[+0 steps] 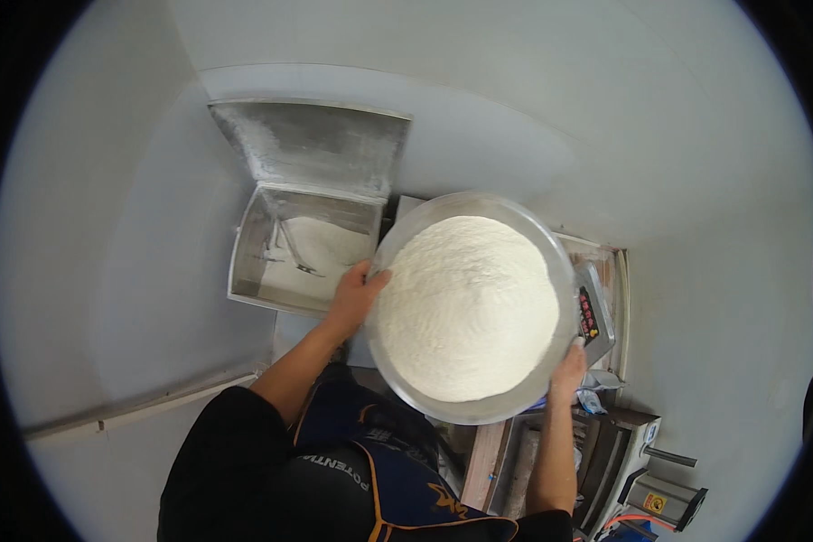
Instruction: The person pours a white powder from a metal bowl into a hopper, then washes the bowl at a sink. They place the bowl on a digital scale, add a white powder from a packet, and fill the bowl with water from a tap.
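Note:
A wide, round metal bowl (465, 414) is held up in front of me, heaped with white flour-like powder (470, 307). My left hand (354, 298) is closed on its left rim, with the thumb over the edge. On the lower right rim my right hand (567, 369) is closed, its fingers mostly hidden behind the bowl. Left of the bowl stands a metal bin (242, 262) with its lid (334, 149) raised against the wall. More white powder (334, 244) lies inside it, along with a thin metal tool (293, 244) whose kind I cannot make out.
A digital scale (598, 312) sits on a surface just right of the bowl, partly covered by it. At the lower right stands a machine with metal parts and a motor-like cylinder (664, 499). Pale walls (515, 108) close in behind and on both sides.

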A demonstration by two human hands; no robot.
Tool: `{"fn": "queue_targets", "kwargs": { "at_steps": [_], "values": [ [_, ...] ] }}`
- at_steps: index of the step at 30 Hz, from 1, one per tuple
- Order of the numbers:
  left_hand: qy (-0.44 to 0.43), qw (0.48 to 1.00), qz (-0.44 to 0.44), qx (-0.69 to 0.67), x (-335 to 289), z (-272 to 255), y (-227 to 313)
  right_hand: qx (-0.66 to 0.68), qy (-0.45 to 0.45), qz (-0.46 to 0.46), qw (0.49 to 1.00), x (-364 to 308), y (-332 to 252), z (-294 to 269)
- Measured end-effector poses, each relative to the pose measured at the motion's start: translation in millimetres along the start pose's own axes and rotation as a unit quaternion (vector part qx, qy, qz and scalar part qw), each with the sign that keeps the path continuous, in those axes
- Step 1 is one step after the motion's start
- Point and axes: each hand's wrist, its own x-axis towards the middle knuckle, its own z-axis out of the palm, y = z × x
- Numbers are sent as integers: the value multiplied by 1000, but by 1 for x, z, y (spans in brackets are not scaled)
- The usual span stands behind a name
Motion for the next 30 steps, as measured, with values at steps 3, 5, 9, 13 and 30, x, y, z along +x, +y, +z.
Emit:
{"fn": "queue_targets", "kwargs": {
  "at_steps": [3,5,9,13,30],
  "values": [
    [59,997,22,35,-10,-81,12,-171,-88,-137,972,-30,-35,70],
    [105,992,39,56,-15,-127,16,97,-117,33,988,-44,-69,119],
    [173,984,39,29,-29,-229,-7,316,-160,71,933,-66,-113,221],
    [235,971,36,4,-54,-275,-2,284,-223,79,929,-86,-134,297],
    [298,955,-8,11,-67,-357,-38,226,-339,136,903,-119,-148,403]
  ]
}}
